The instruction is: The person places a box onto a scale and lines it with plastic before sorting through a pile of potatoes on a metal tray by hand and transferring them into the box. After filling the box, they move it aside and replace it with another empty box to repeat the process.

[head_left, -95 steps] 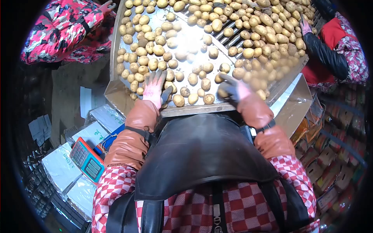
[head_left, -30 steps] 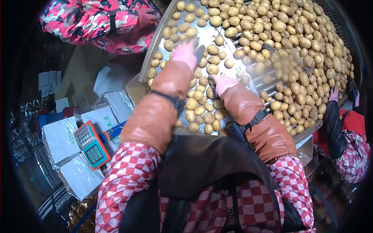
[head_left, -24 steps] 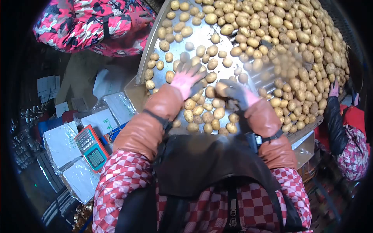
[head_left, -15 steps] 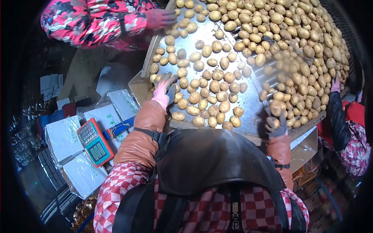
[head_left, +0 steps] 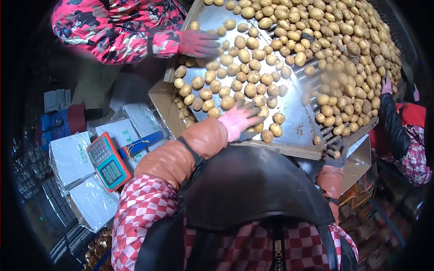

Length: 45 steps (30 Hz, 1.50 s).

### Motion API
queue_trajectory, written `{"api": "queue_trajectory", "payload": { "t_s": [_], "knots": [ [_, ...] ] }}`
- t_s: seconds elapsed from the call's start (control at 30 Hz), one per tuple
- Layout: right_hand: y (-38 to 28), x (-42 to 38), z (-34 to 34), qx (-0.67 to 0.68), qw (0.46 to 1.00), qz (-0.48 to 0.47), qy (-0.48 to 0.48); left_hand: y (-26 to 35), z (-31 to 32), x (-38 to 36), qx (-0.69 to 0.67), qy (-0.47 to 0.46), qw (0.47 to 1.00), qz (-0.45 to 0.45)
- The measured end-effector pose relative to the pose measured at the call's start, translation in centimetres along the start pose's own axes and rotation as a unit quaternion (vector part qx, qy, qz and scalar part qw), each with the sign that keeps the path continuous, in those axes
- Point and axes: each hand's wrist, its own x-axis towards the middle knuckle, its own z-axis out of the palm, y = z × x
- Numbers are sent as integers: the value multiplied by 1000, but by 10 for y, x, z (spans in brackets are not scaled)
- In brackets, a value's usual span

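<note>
My left hand [head_left: 242, 119], in a pink and grey glove, lies with fingers spread over potatoes near the front edge of the metal tray [head_left: 296, 122]. Beneath and beyond it, many loose potatoes [head_left: 250, 90] cover the tray's middle and left. My right hand [head_left: 335, 151], in a dark grey glove, is at the tray's front right corner. Its fingers curl round a small yellowish potato [head_left: 336, 154], mostly hidden by the glove. One small potato [head_left: 317, 140] rests on the tray to the left of this hand.
A large potato heap [head_left: 357, 54] lies on slats [head_left: 318, 81] to the right. A co-worker's pink-gloved hand [head_left: 199, 44] reaches over the tray from the left; another person's hand [head_left: 387, 85] touches the heap. A cardboard box [head_left: 162, 101], scale [head_left: 108, 161] and wrapped packs [head_left: 71, 156] are at left.
My left hand has swept right along the tray's front from its left edge. My right hand has drawn back to the right. Potatoes have shifted left, and the co-worker's hand has moved further over the tray.
</note>
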Motion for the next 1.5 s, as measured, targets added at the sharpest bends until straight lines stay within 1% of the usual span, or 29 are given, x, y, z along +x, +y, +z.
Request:
{"api": "queue_trajectory", "payload": {
  "t_s": [0.07, 0.13, 0.27, 0.33, 0.37, 0.4, 0.43, 0.47, 0.53, 0.6, 0.63, 0.67, 0.7, 0.73, 0.8, 0.87, 0.93, 0.97, 1.0, 1.07, 1.1, 1.13, 1.2, 1.27, 1.3, 1.37, 1.43, 1.47, 1.5],
  "knots": [
    [40, -1, 68, -211, 974, -79, -1, -19, 20, -14, 27, -24, 999, -1],
    [39, 1, 96, -270, 963, 1, -14, -41, 18, -39, 105, 52, 976, -181],
    [54, 14, 130, -407, 909, 78, -47, -48, 29, -70, 40, 189, 885, -423],
    [90, 13, 172, -390, 911, 99, -93, -17, 1, -38, 71, 88, 935, -337],
    [107, 11, 201, -464, 873, 127, -87, -15, 10, -27, -2, 17, 965, -260],
    [126, 13, 216, -439, 878, 157, -106, -15, 21, -21, 120, 24, 982, -143],
    [139, 21, 225, -553, 805, 99, -189, -24, 24, -24, 116, 19, 981, -154],
    [140, 42, 218, -575, 778, 134, -217, -35, 25, -30, 111, 14, 980, -164],
    [140, 56, 249, -662, 715, 28, -223, -32, 9, -41, 96, 81, 962, -242],
    [134, 88, 255, -735, 564, -271, -261, -45, 26, -59, 90, 98, 949, -285],
    [130, 96, 263, -790, 539, -228, -182, -44, 20, -60, 92, 100, 950, -283],
    [137, 121, 247, -835, 480, -231, -136, -44, 12, -60, 67, 63, 918, -386],
    [148, 117, 253, -883, 411, -157, -165, -46, 6, -60, 40, 24, 873, -485],
    [166, 103, 261, -919, 335, -79, -194, -56, 9, -65, 51, 99, 871, -478],
    [210, 76, 214, -856, 386, -157, -307, -63, -18, -53, 80, 177, 896, -399],
    [200, 64, 249, -752, 348, 11, -560, -86, -43, -22, 101, 225, 908, -338],
    [203, 70, 226, -703, 372, -10, -606, -126, -66, 17, 74, 268, 896, -346],
    [205, 71, 221, -666, 465, 8, -583, -158, -79, 39, 45, 257, 884, -388],
    [197, 70, 226, -667, 466, 8, -581, -181, -88, 57, 15, 246, 869, -429],
    [176, 65, 239, -499, 707, 260, -428, -173, -101, 90, 54, 275, 832, -478],
    [175, 68, 230, -540, 707, 197, -412, -171, -103, 101, 96, 303, 789, -526],
    [167, 66, 233, -528, 740, 201, -366, -181, -89, 98, 12, 181, 845, -503],
    [150, 65, 241, -554, 746, 199, -311, -163, -41, 78, 176, 191, 876, -407],
    [143, 72, 230, -578, 738, 113, -330, -125, -25, 41, 168, 139, 917, -334],
    [149, 75, 221, -513, 807, 116, -270, -102, -17, 21, 158, 132, 922, -329],
    [145, 78, 236, -557, 786, 89, -253, -79, -5, -9, 140, 121, 925, -330],
    [151, 94, 253, -557, 780, 47, -280, -73, 1, -29, -26, 169, 892, -419],
    [151, 105, 265, -611, 730, -38, -303, -64, 5, -34, -28, 168, 889, -425],
    [155, 130, 265, -626, 697, -117, -329, -54, 2, -33, 34, 144, 933, -329]
  ]
}}
